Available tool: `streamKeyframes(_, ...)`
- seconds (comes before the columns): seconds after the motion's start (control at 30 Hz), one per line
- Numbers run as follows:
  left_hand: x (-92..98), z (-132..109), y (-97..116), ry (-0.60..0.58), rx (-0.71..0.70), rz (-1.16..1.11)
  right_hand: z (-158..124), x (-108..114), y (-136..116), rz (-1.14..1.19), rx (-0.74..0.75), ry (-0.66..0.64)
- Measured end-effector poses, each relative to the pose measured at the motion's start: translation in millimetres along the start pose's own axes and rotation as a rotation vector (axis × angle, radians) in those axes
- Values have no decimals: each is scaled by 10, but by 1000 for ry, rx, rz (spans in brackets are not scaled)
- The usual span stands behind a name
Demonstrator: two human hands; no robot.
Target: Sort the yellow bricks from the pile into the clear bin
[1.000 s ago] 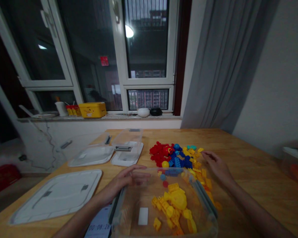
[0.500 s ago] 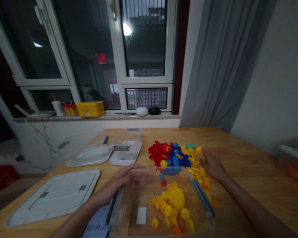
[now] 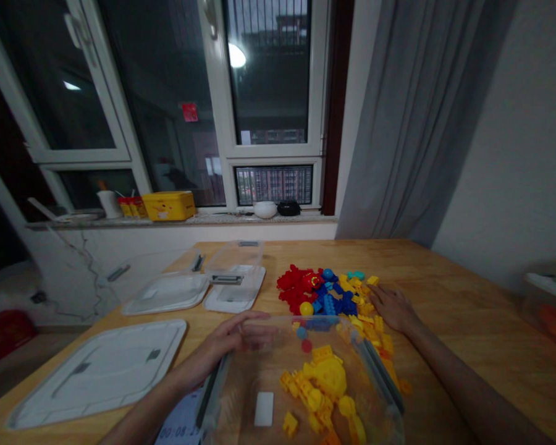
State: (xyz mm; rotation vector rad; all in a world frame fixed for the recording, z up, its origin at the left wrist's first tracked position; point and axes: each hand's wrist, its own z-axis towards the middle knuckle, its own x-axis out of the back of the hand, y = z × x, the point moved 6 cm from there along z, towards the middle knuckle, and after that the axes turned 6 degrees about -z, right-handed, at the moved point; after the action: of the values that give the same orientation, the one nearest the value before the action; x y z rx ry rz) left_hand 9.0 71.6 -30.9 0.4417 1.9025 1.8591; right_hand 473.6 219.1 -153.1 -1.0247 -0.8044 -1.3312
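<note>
A clear plastic storage box (image 3: pixel 241 383) with grey side latches stands close in front of me, holding several yellow toy blocks (image 3: pixel 327 377). My left hand (image 3: pixel 241 334) grips its far left corner, the fingers bent over the rim. Beyond the box lies a pile of toy blocks: red blocks (image 3: pixel 294 287) on the left, blue blocks (image 3: pixel 336 301) in the middle, loose yellow blocks (image 3: pixel 375 327) along the right. At the right edge of the yellow ones rests my right hand (image 3: pixel 393 308), palm down with fingers stretched and apart, its fingertips touching the blocks.
A white lid (image 3: pixel 102 371) lies on the table at left. Behind it are two clear boxes, one a smaller box (image 3: pixel 234 259), by more white lids (image 3: pixel 169 292). A device showing digits (image 3: pixel 180 426) is partly under my left arm. Another bin (image 3: pixel 549 309) stands at far right.
The fingers of my right hand have stretched out and spread over the edge of the yellow blocks. My left hand stays on the box rim, and the view has shifted slightly.
</note>
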Motion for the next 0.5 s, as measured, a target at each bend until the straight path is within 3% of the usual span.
streamKeyframes(0.5, -41, -18, 53, -8, -3, 34, 32, 90, -72, -36, -58, 27)
